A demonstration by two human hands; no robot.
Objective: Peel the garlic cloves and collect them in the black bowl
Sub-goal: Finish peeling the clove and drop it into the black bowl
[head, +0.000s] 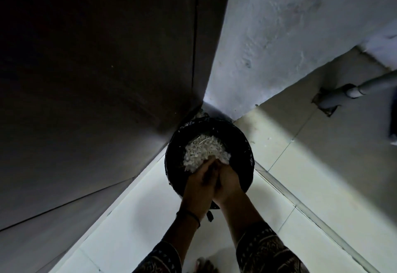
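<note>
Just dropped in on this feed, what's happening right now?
A person stands over a round black container lined with a dark plastic bag, set on the tiled floor in the corner by the wall. Both hands, left hand and right hand, are pressed together over its near rim, as if brushing something off. Inside lies a heap of pale papery scraps, probably garlic skins. No peeled cloves are visible, and nothing can be seen held in either hand.

At frame centre a black liner wraps the bin, holding a white, straw-flecked heap of peels. The floor is pale cream tile with thin dark seams. Upper right, the wall is mottled grey-white; upper left, a door is dark brown. Both sleeves, at the bottom, carry a dark geometric print.
</note>
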